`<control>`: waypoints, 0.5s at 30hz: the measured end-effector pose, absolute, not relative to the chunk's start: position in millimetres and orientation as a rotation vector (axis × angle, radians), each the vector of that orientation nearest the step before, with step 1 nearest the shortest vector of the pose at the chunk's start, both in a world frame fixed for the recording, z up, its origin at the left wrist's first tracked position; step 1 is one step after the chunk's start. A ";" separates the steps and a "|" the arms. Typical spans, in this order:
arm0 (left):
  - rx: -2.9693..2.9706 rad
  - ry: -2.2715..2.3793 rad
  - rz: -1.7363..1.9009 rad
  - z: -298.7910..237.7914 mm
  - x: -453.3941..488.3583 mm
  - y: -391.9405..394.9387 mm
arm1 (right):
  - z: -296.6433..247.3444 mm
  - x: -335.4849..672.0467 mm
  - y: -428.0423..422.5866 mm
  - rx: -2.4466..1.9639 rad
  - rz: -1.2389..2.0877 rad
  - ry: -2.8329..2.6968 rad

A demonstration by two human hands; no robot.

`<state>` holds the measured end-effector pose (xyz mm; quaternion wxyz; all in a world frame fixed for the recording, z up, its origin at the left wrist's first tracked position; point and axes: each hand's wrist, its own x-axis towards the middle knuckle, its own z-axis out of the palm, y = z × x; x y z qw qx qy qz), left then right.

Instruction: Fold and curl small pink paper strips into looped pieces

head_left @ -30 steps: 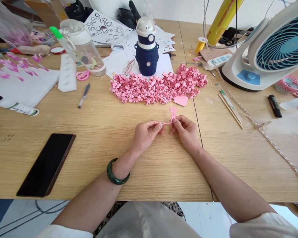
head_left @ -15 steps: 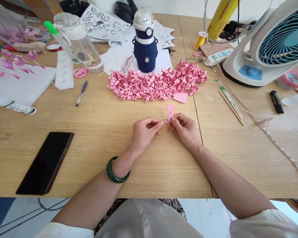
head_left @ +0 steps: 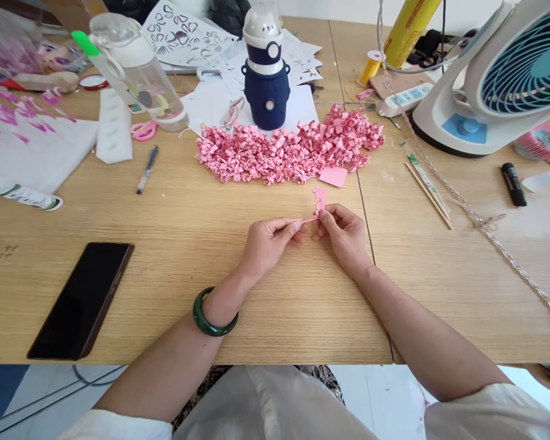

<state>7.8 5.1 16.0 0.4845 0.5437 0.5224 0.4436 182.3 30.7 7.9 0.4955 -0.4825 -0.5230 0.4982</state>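
Above the middle of the table, my right hand [head_left: 346, 235] pinches a small pink piece of paper [head_left: 321, 197] with little curls along its left edge. A thin pink strip [head_left: 308, 220] runs from that piece to my left hand [head_left: 272, 241], whose thumb and forefinger are closed on its end. My left wrist wears a dark green bangle [head_left: 207, 321]. Just beyond my hands lie a square pink paper sheet [head_left: 333, 176] and a long heap of pink curled paper pieces [head_left: 275, 156].
Behind the heap stands a dark blue bottle [head_left: 266, 95]; a clear jug [head_left: 151, 85] is to its left. A black phone [head_left: 80, 299] lies front left. On the right are a fan [head_left: 467, 104], wooden sticks [head_left: 427, 192], a twisted cord [head_left: 504, 244] and a black marker [head_left: 514, 184].
My hands have drawn slightly apart, and more of the pink strip shows between them. The curled paper piece has shifted a little up and to the right.
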 end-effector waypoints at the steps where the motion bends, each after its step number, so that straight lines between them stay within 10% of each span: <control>1: 1.323 1.277 1.082 16.7 7.9 5.1 | 8.0 182.2 30.5 -1.165 1.212 -1.268; 15: 1.169 1.311 1.153 17.5 10.0 5.3 | 11.2 181.6 27.9 -1.171 1.226 -1.334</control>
